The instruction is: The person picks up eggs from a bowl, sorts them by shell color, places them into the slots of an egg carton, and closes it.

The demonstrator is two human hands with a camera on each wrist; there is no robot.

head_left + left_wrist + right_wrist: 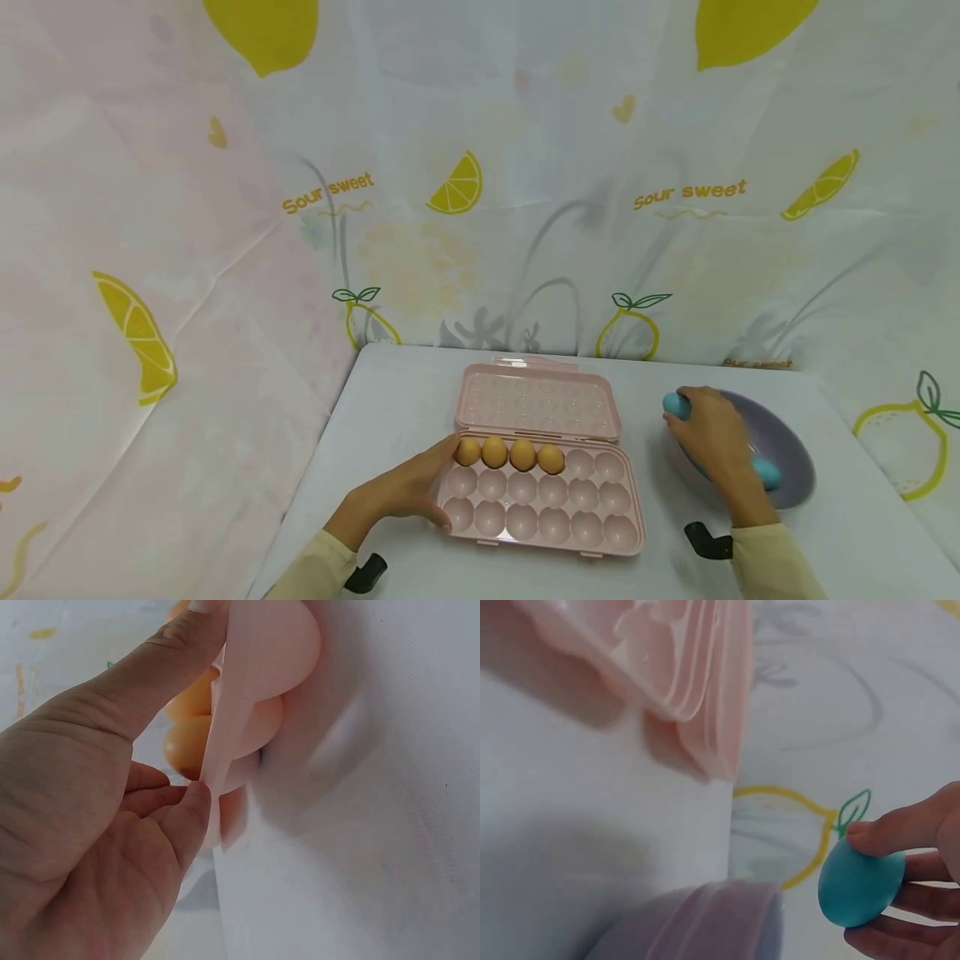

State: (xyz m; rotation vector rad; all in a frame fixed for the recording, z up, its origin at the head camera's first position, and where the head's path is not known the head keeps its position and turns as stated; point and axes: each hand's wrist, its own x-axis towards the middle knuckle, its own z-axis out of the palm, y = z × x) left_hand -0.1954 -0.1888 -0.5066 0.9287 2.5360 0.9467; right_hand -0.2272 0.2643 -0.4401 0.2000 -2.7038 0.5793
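An opened pink egg carton [553, 527] lies on the table, its lid tipped back. Several orange-brown eggs [522, 455] fill the left part of its far row; the other cups are bare. My left hand [408, 487] holds the carton's left end, thumb at the near corner and fingers towards the far one. At the right, my right hand [716, 437] grips a blue egg [859, 885] between thumb and fingers, above the far left rim of a greyish-purple bowl [798, 467]. Another blue egg [767, 473] shows inside the bowl, partly hidden by my wrist.
The white table [408, 387] meets a lemon-printed cloth [525, 275] at the back and left side. The lid [536, 398] reaches towards the back edge. A strip of tabletop separates carton and bowl. Dark curved fittings [708, 542] stick out by both wrists.
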